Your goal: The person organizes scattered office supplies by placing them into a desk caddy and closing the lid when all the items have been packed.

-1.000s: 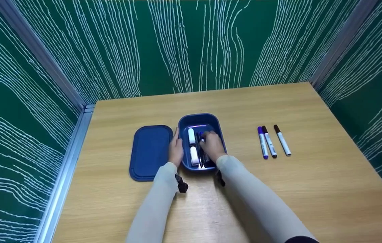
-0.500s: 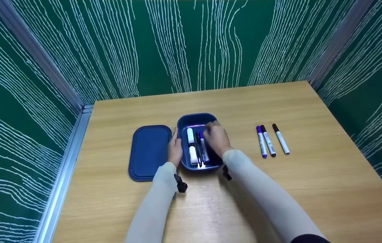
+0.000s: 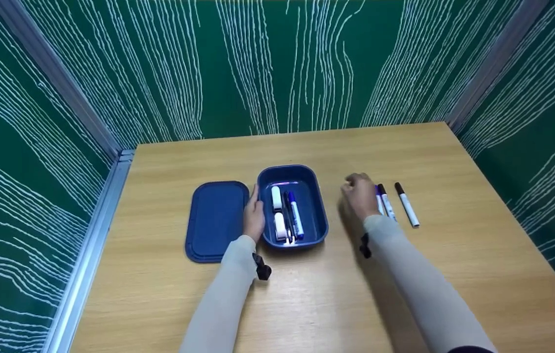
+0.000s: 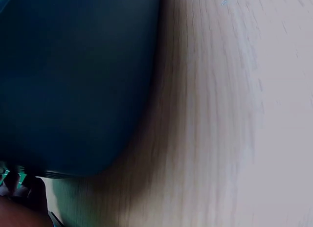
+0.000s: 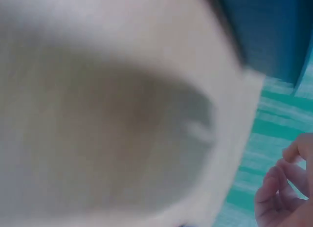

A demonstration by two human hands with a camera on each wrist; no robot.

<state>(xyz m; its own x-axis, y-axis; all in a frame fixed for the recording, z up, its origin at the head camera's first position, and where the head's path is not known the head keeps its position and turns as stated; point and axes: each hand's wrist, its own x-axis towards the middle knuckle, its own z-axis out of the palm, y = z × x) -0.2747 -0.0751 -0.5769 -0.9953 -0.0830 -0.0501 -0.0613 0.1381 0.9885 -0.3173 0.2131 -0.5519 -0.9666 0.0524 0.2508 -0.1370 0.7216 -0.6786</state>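
My left hand (image 3: 253,218) lies along the left outer wall of a dark blue box (image 3: 320,215), fingers extended along it; in the left wrist view the box wall (image 4: 73,80) hides most of that hand. Inside the box are two white rounded objects (image 3: 277,198), dark slim pens (image 3: 287,215) and a blue-capped marker (image 3: 296,215). To the right of the box, my right hand (image 3: 361,196) hangs above the table, its fingers loosely bent with nothing between them. It partly covers a purple-capped marker (image 3: 380,201). Beside that lie a black-capped marker (image 3: 387,203) and a brown-capped marker (image 3: 407,205).
A flat blue lid (image 3: 216,220) lies on the wooden table (image 3: 306,304) to the left of the box. Green panels (image 3: 306,63) with white wavy lines stand behind and at both sides, joined by metal posts (image 3: 483,63).
My right hand has come out of the box and moved right, toward the loose markers. The blue-capped marker in the box is now uncovered. My left hand stays at the box wall.
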